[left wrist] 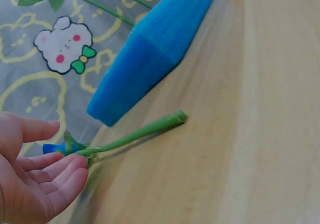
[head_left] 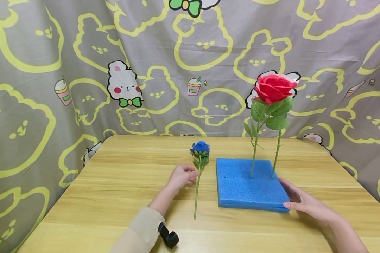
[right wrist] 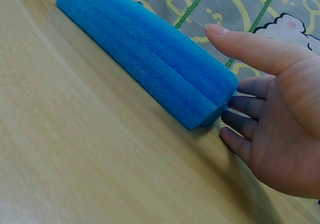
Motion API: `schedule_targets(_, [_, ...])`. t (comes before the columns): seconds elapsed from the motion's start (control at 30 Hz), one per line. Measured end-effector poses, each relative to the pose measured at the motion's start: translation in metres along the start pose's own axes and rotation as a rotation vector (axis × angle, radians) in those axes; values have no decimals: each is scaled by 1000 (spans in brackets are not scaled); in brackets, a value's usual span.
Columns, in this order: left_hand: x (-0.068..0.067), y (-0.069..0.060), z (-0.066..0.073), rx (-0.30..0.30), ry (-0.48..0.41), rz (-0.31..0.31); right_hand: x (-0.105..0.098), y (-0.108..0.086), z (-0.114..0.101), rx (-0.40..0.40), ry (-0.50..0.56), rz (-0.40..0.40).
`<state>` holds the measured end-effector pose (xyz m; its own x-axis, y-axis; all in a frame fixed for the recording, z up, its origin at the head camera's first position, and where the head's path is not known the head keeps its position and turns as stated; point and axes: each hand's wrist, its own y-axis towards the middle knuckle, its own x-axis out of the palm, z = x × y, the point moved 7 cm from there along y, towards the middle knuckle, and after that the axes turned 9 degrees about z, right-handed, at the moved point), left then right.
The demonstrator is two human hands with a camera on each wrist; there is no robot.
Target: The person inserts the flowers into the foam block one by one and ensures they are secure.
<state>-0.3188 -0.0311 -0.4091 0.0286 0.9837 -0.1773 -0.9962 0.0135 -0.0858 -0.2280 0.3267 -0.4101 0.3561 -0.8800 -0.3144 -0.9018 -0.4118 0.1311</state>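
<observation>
A blue artificial rose (head_left: 200,148) lies on the table, its green stem (head_left: 196,200) towards the near edge. My left hand (head_left: 184,175) is beside the stem, fingers loosely extended; in the left wrist view the fingertips overlap the stem's leafy part, and contact is unclear. To the right sits a blue foam block (head_left: 247,189) with two green stems standing upright in it. A red rose (head_left: 274,88) tops them; whether a second bloom hides behind it, I cannot tell. My right hand (right wrist: 280,109) rests against the block's right side, thumb stretched over its top edge.
Everything lies on a light wooden table (head_left: 123,168). Behind it hangs a grey curtain (head_left: 164,88) with yellow bear outlines. A black strap piece (head_left: 169,236) is on the left wrist.
</observation>
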Motion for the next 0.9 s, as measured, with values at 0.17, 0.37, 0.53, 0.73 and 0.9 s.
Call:
schedule_targets(0.17, [4,-1,-7,-6,6,-1,-1,0,1,-3,-9,1])
schedule_targets(0.37, [6,0,-8,0,43,6,-1,0,2,17,10,-1])
schedule_targets(0.53, [7,1,-8,-8,118,4,0,0,2,17,9,-3])
schedule_targets(0.73, [10,0,-6,-10,211,5,0,0,0,-2,7,-5])
schedule_targets(0.9, [14,-1,-4,-24,258,16,0,0,-1,-3,0,-1])
